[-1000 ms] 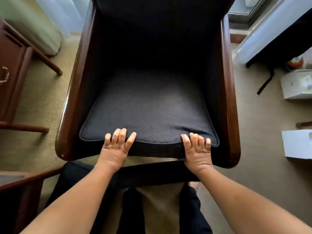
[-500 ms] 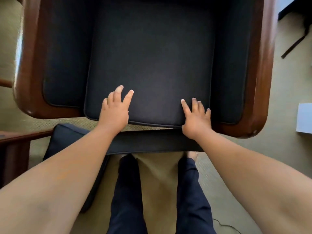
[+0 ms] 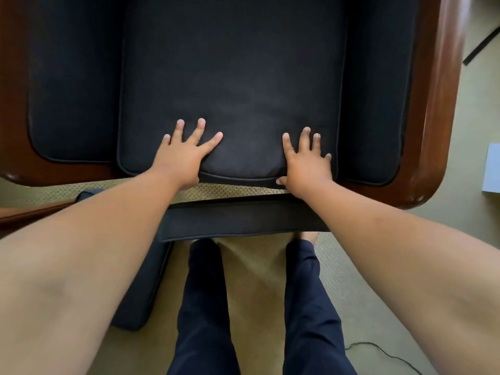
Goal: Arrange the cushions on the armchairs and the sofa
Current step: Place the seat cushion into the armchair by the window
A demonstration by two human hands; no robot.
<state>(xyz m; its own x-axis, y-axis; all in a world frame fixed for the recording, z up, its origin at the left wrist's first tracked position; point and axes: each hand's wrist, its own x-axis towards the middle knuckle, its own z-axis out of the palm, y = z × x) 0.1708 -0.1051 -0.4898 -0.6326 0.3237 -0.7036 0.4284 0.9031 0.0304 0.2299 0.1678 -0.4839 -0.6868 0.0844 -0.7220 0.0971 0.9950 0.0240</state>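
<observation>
A dark seat cushion (image 3: 232, 85) lies in the armchair (image 3: 435, 109), which has a glossy brown wooden frame and dark padded sides. My left hand (image 3: 184, 155) presses flat on the cushion's front left part, fingers spread. My right hand (image 3: 307, 161) presses flat on its front right part, with the thumb at the front edge. A second dark cushion (image 3: 238, 220) lies on the floor just in front of the chair, against my legs, partly hidden under my forearms.
Olive carpet (image 3: 259, 282) covers the floor. A white box (image 3: 491, 169) sits at the right edge, with a black strap (image 3: 481, 47) above it. A wooden furniture edge (image 3: 29, 212) shows at the left. A thin cable (image 3: 384, 353) runs at bottom right.
The view has moved closer over the chair. Both hands have slid further onto the seat cushion and spread flat.
</observation>
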